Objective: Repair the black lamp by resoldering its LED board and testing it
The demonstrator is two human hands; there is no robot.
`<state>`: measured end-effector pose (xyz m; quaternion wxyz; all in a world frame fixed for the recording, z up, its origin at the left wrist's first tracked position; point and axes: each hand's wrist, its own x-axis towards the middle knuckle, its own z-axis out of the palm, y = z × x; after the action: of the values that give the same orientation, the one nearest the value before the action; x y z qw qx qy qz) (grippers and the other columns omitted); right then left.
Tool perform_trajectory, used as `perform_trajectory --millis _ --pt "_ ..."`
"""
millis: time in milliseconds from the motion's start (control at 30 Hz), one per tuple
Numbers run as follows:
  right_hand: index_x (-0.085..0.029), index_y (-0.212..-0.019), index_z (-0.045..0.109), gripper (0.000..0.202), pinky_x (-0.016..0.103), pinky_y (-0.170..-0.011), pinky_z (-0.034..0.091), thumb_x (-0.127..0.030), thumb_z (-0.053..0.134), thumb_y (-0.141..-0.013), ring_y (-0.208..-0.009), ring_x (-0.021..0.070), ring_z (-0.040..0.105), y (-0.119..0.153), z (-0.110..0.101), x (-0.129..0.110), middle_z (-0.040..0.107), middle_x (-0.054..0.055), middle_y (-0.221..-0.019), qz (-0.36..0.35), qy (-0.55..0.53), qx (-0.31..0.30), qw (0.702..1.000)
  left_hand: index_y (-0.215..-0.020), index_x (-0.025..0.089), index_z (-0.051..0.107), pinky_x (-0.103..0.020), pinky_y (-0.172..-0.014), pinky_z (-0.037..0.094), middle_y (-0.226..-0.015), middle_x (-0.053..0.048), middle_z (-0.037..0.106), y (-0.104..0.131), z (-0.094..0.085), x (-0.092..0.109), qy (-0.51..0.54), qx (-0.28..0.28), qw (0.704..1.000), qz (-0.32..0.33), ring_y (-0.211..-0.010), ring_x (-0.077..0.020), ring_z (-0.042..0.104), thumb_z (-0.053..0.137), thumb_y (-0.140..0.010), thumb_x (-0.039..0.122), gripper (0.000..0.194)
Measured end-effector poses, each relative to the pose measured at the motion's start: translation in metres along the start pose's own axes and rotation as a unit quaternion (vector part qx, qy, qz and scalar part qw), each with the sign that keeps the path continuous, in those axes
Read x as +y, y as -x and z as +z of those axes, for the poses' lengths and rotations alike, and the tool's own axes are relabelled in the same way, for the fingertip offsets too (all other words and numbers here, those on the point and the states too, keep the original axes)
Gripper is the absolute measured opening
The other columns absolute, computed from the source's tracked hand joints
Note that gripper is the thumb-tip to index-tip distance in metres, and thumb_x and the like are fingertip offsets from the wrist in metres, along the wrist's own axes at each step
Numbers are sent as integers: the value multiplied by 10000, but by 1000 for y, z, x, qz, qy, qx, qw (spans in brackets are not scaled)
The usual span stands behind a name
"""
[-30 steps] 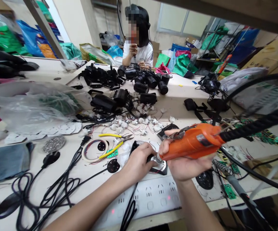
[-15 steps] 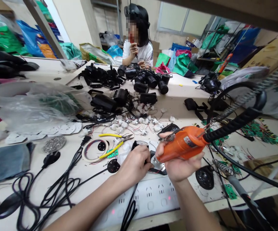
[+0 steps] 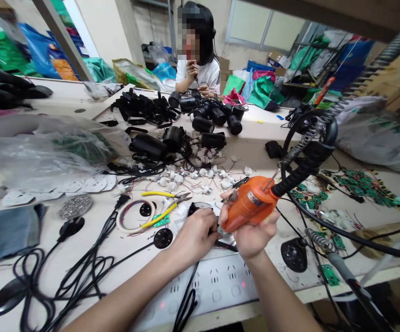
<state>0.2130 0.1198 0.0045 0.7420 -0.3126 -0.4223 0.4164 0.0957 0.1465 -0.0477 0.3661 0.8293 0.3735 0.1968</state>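
Note:
An orange electric screwdriver (image 3: 246, 205) is gripped in my right hand (image 3: 255, 235), its black cable and spring rising to the upper right. Its tip points down and left, close to the fingers of my left hand (image 3: 198, 235). Those fingers are closed on a black plastic part (image 3: 226, 246) lying low over the table; my hand hides most of it. A black cord (image 3: 187, 297) runs from beneath my left hand across the white power strip (image 3: 215, 279). Yellow-handled cutters (image 3: 163, 216) lie left of my hands, beside a roll of tape (image 3: 120, 220).
White motors with thin wires (image 3: 177, 177) are strewn behind my hands, with black housings (image 3: 148, 146) beyond. Green circuit boards (image 3: 359, 184) and a soldering iron (image 3: 345, 267) are at right. Coiled black cables (image 3: 37, 281) and a dish of screws (image 3: 74, 206) are at left. A co-worker (image 3: 200, 69) sits opposite.
My right hand and the electric screwdriver have shifted slightly left toward my left hand. The screwdriver's cable and spring have swung left and stand steeper. My left hand stays nearly still.

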Motion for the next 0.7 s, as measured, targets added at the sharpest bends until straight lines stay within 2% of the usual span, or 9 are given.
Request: perform_trajectory --millis 200,400,600,700 --pt "-166 -799 683 686 231 -318 357 -840 577 -726 -368 128 436 2 1 1 570 24 -593 9 -5 2 1000 -664 174 554 -268 -704 402 -754 -13 597 -3 6 0 -12 2 1000 -5 -783 -180 572 625 -687 35 158" --pt "-175 -830 694 660 230 -308 354 -821 604 -725 -399 128 494 1 2 0 654 64 -787 2 -17 21 1000 -620 173 506 -248 -632 347 -697 5 567 -4 7 1 -28 10 999 -22 -681 -147 529 628 -668 30 193" --pt "-166 -814 682 701 257 -356 405 -850 582 -698 -398 141 482 1 2 0 652 66 -715 9 6 25 1000 -660 171 551 -254 -648 351 -720 -9 593 -5 7 2 -42 9 999 -29 -709 -160 545 619 -692 50 142" --pt "-168 -850 681 709 253 -361 388 -854 565 -708 -403 153 489 1 1 0 624 45 -648 9 4 24 1000 -669 172 565 -258 -655 359 -730 -14 605 -5 6 3 -50 8 998 -29 -721 -165 552 616 -701 65 123"
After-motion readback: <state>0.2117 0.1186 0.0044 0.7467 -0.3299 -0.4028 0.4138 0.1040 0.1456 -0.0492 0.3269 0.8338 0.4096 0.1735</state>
